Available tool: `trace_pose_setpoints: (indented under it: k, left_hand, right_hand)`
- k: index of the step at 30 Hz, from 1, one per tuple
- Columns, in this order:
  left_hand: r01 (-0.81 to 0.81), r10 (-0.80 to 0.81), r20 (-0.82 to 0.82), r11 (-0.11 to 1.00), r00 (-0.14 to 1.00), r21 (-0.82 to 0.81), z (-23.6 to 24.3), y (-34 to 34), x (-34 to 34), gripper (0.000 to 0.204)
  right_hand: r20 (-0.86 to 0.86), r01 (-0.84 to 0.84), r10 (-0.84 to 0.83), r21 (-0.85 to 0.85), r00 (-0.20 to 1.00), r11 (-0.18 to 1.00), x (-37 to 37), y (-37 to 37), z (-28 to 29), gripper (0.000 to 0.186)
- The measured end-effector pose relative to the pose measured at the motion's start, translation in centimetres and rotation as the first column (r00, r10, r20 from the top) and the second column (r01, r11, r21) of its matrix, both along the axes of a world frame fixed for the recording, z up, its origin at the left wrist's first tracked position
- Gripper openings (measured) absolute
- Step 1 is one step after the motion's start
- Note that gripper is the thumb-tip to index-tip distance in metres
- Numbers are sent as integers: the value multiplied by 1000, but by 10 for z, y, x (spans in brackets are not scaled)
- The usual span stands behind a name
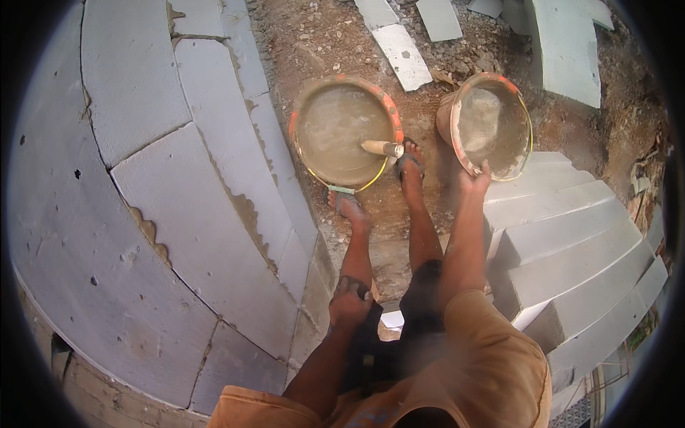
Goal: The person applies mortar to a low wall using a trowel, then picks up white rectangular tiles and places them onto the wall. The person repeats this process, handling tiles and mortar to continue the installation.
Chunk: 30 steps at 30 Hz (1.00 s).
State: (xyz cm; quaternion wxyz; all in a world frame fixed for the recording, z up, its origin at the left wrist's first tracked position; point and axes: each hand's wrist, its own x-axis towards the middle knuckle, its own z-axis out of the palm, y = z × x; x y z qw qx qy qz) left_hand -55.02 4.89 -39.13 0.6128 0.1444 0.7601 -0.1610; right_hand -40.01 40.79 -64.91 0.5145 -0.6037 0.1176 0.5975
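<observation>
My right hand (477, 180) grips the near rim of an orange bucket (446, 120) and holds it tilted. Its inner wall is smeared with grey mortar, and a paler patch shows at its bottom. My left hand (349, 304) rests on my left knee, fingers lying over it, holding nothing. In front of my feet stands a second orange bucket (394, 113) filled with smooth grey mortar (335, 132). From that mortar a wooden handle (383, 148) sticks out; the tool's other end is hidden. The bucket's yellow wire bail hangs down on its near side.
Along my left runs a wall of large grey blocks (200, 228) with mortar squeezed from the joints. Stacked pale blocks (571, 235) stand close by my right arm. Broken block pieces (402, 57) and a larger slab (567, 53) lie on rubble-strewn dirt ahead.
</observation>
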Motion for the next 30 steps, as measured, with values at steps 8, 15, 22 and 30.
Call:
trace_pose_setpoints:
  k: [8,15,22,30]
  left_hand:
    - [-27,40,-90,991,995,133,-4,-10,4,52]
    - [-151,164,-58,972,985,182,1,-11,-4,49]
    - [-125,132,-59,986,990,112,1,-18,-8,52]
    - [-192,201,-89,976,975,101,-7,-29,6,56]
  right_hand:
    - [40,-329,352,-270,935,905,7,7,53,72]
    - [797,-827,389,-545,-462,135,-130,-43,127,62]
    - [278,-46,-460,-890,-843,-453,-217,-88,44,46]
    - [157,-57,-50,-611,-986,-790,-261,-71,125,28]
